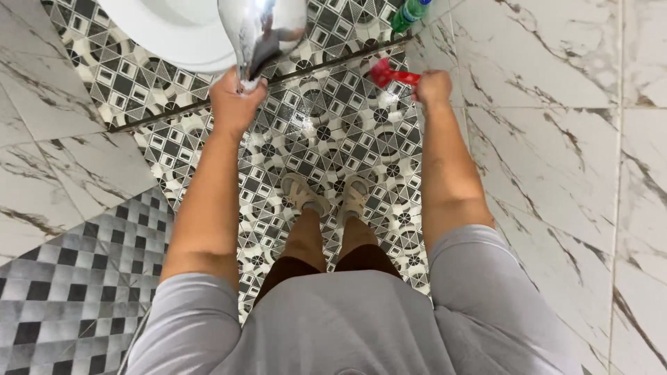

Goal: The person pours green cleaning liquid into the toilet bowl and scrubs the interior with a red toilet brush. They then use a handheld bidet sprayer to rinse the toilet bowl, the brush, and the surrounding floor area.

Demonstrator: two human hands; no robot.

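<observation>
— What is the left hand [236,104] doing?
— It is gripping the lower end of a shiny chrome fixture [260,35], fingers closed round it, just beside the white basin [167,31] at the top edge. I cannot tell what the fixture joins to.
— And the right hand [433,87]?
— It is clenching a red tool [389,73], held out against the marble wall [556,139]; its working end is too blurred to name.
— How far along?
— Judging by this, mid-work: both hands are occupied, nothing is set down.
— Room to move?
— The person is standing on a narrow patterned floor [326,139], wall close on the right, a green bottle [410,14] beyond.
</observation>
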